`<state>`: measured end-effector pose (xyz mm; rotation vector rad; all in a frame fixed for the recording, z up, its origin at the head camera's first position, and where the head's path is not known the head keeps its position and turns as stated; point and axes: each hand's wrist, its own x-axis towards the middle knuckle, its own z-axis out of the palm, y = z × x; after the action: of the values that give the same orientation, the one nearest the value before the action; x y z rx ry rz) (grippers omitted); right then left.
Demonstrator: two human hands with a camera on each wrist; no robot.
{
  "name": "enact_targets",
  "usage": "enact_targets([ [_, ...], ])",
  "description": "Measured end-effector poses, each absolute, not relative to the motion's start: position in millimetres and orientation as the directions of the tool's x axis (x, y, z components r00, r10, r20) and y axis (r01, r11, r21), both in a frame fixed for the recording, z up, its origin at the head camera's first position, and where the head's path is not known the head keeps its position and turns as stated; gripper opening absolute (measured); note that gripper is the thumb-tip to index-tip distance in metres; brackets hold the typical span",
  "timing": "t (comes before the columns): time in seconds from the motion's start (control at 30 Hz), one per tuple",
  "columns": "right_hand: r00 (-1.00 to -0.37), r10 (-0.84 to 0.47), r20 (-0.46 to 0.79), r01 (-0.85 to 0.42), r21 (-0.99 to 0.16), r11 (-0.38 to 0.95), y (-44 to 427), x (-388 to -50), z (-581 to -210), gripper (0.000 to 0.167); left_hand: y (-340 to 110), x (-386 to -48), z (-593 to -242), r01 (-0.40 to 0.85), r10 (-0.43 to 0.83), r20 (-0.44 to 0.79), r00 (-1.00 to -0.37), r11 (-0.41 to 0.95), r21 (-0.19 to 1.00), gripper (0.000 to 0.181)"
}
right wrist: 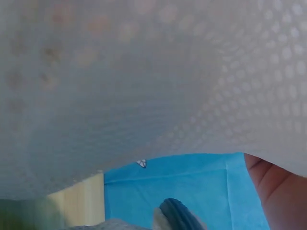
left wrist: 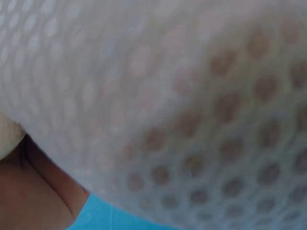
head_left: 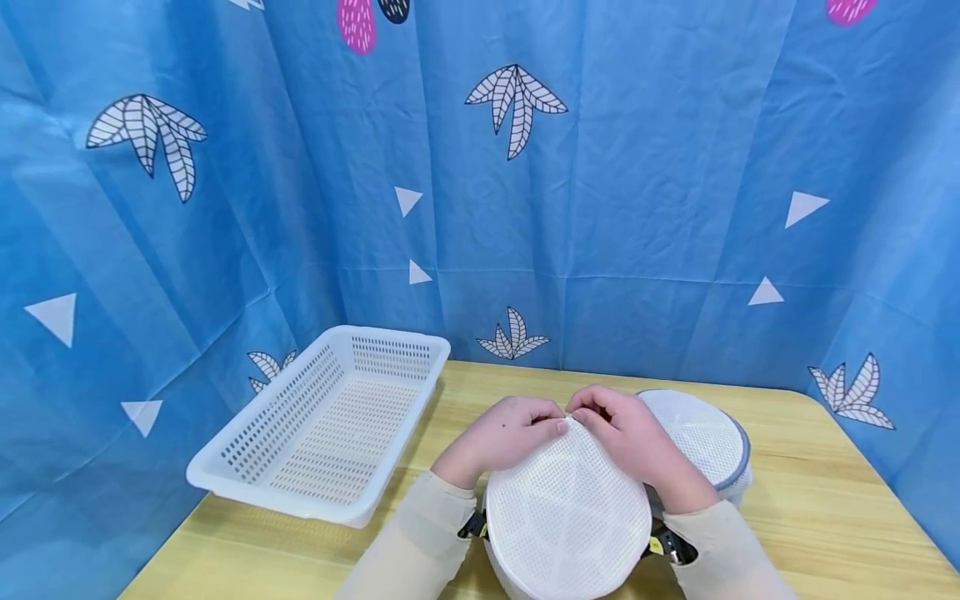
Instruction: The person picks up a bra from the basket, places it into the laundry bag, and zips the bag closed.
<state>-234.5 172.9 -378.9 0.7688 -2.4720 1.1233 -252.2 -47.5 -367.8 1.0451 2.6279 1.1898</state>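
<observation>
A round white mesh laundry bag [head_left: 568, 521] stands upright at the table's front, its top tilted toward me. At its far edge, my left hand [head_left: 513, 435] pinches the rim between thumb and fingers. Close beside it, my right hand [head_left: 636, 437] pinches the same edge, the fingertips of both hands nearly meeting. Whatever small part lies between those fingertips is hidden. White mesh [left wrist: 120, 96] fills most of the left wrist view, and blurred mesh [right wrist: 144, 105] covers much of the right wrist view.
Behind my right forearm stands a second mesh bag [head_left: 693, 433] with grey-blue trim. A white slotted plastic basket [head_left: 348, 433] sits at the left of the wooden table [head_left: 817, 500]. A blue patterned curtain [head_left: 637, 208] hangs around the back and sides.
</observation>
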Motion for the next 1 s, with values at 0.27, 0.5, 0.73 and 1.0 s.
enact_targets([
  [0.27, -0.816, -0.354, 0.457, -0.575, -0.579, 0.578, 175.3, -233.5, -374.5, 0.013, -48.1, -250.4, -366.4, 0.58, 0.621, 0.214, -0.754, 0.476, 0.66, 0.017],
  [0.5, -0.8, -0.337, 0.497, -0.591, -0.556, 0.584, 176.8, -233.4, -375.6, 0.011, -50.0, -252.2, -368.0, 0.565, 0.599, 0.224, -0.768, 0.471, 0.677, 0.019],
  [0.73, -0.828, -0.268, 0.493, -0.54, -0.569, 0.62, 180.8, -235.1, -375.7, 0.01, -57.3, -258.2, -368.4, 0.499, 0.502, 0.235, -0.832, 0.494, 0.712, 0.021],
  [1.0, -0.88, -0.14, 0.455, -0.432, -0.642, 0.633, 182.4, -236.8, -372.4, 0.006, -58.7, -260.0, -366.2, 0.45, 0.456, 0.237, -0.858, 0.444, 0.775, 0.021],
])
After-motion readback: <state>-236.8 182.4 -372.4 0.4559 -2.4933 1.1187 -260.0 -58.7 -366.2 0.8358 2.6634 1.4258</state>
